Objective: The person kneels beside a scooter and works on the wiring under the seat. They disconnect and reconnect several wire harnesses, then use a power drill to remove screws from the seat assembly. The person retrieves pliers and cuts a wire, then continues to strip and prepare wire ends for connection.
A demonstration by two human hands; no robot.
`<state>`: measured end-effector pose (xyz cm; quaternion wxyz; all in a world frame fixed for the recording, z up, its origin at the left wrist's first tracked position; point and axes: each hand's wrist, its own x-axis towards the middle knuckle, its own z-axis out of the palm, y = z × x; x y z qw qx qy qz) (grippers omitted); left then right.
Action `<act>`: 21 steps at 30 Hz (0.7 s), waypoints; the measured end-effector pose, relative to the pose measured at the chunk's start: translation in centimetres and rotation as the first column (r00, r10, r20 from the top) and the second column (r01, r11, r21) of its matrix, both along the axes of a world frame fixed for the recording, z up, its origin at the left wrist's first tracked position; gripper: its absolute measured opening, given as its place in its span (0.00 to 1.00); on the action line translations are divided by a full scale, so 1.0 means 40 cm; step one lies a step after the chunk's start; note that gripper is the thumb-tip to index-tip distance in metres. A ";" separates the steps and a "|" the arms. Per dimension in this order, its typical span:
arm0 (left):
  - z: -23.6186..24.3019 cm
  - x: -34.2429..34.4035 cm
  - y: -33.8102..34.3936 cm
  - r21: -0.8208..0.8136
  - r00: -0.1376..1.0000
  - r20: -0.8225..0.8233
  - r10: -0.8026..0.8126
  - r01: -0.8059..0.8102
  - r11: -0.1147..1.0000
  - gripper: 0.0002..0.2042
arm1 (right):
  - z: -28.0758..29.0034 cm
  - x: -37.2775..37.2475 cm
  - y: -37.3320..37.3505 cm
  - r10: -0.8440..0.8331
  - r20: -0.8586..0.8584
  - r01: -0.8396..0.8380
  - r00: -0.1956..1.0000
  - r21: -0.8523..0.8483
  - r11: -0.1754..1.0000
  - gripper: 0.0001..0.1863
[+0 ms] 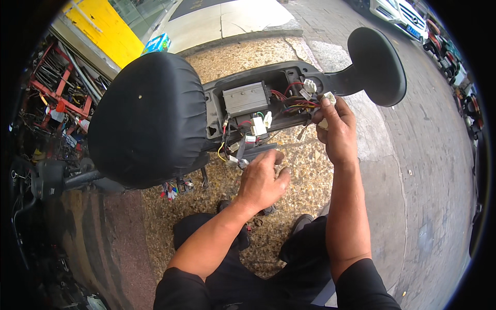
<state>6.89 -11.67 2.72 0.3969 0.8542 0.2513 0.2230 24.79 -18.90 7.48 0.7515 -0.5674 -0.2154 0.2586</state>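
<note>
My right hand (338,126) pinches a white plastic wire connector (329,97) between thumb and fingers, with a bundle of coloured wires (302,103) running into it. Just below the open compartment, my left hand (263,178) hangs with fingers loosely bent and apart, and nothing shows in it. A finned silver metal box (245,99) lies in the black compartment (284,70) of the scooter body. Beside the box are more white connectors (258,125), some near my left fingertips. Another white connector (309,86) sits at the compartment's right end.
A black padded seat (147,119) stands left of the compartment, and a black backrest pad (380,66) juts out at its right. A red rack (57,77) full of cables and parts fills the far left. A white car (400,18) stands at the back right.
</note>
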 end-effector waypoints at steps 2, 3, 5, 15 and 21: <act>0.006 -0.016 0.025 0.042 0.995 0.035 0.090 -0.091 0.995 0.13 | 0.001 0.009 -0.006 -0.018 -0.029 0.018 0.999 0.015 1.000 0.14; 0.012 -0.025 0.039 0.029 0.990 0.034 0.139 -0.140 0.990 0.12 | 0.001 0.013 -0.009 -0.033 -0.062 0.035 0.998 0.031 0.999 0.13; 0.027 -0.040 0.071 0.051 0.967 0.141 0.212 -0.221 0.974 0.11 | 0.000 0.017 -0.010 -0.055 -0.104 0.063 0.993 0.073 0.995 0.12; 0.100 -0.093 0.149 0.199 0.951 -0.008 0.311 -0.303 0.932 0.17 | -0.014 0.024 -0.004 -0.110 -0.074 0.115 0.991 0.069 0.991 0.15; 0.108 -0.092 0.156 0.128 0.941 -0.046 0.336 -0.328 0.936 0.18 | -0.016 0.014 0.010 -0.209 0.033 0.211 0.977 -0.137 0.968 0.22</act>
